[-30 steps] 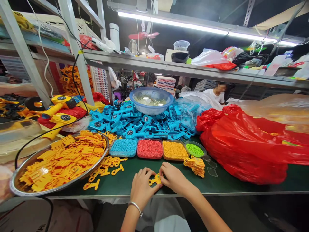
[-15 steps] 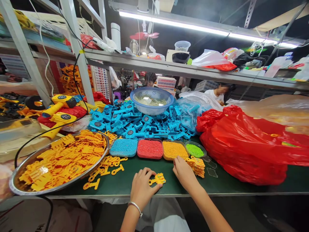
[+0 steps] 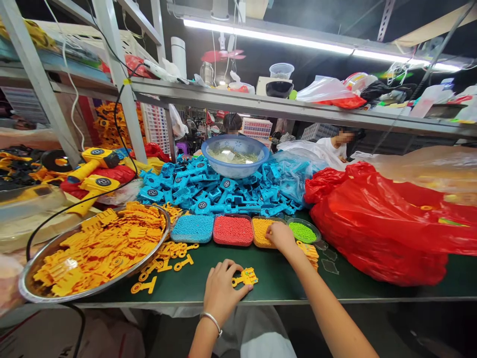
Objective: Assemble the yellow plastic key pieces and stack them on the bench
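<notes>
On the green tabletop, my left hand (image 3: 224, 286) grips a small yellow plastic piece (image 3: 249, 276) between thumb and fingers; bits of other colours show on it. My right hand (image 3: 280, 235) reaches into the tub of yellow beads (image 3: 262, 230), its fingers pinched together at the beads; whatever is between the fingertips is too small to see. Alongside stand tubs of blue beads (image 3: 193, 227), red beads (image 3: 233, 230) and green beads (image 3: 302, 231). A stack of yellow pieces (image 3: 309, 252) lies partly behind my right wrist.
A metal basin (image 3: 26, 286) heaped with yellow pieces stands at the left, with loose ones beside it. Behind the tubs are piled blue parts (image 3: 203, 191) and a blue bowl (image 3: 235, 169). A red bag (image 3: 376, 223) lies right. A person (image 3: 333, 146) is beyond.
My right hand has moved up from the tabletop beside the stack into the yellow bead tub. My left hand still holds the yellow piece in nearly the same place.
</notes>
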Demonstrator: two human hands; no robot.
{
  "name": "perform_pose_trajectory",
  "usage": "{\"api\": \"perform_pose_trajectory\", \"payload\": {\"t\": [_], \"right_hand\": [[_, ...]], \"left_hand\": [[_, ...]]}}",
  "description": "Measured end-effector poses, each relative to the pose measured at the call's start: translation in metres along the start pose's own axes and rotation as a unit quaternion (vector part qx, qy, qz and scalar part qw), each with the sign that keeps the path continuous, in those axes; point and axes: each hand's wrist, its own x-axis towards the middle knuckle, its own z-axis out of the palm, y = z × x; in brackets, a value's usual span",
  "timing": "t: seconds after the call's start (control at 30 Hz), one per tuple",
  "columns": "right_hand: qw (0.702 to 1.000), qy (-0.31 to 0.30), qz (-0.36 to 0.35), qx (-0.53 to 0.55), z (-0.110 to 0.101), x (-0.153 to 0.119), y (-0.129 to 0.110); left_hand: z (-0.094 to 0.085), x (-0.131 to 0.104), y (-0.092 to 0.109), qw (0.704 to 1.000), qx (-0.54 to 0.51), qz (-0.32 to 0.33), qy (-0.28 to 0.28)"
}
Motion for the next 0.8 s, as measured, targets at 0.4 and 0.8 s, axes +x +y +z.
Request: {"api": "perform_pose_trajectory", "payload": {"t": [0.4,0.8], "right_hand": [[0.997,0.063,0.021,0.033,-0.007,-0.027,-0.008],[0.888,0.020,-0.011,0.459,0.043,-0.104,-0.048]], "left_hand": [[0.000,0.000,-0.001,1.000,0.001,0.005,0.008],[0.077,-0.098,-0.071,0.931,-0.027,0.111,0.346]]}}
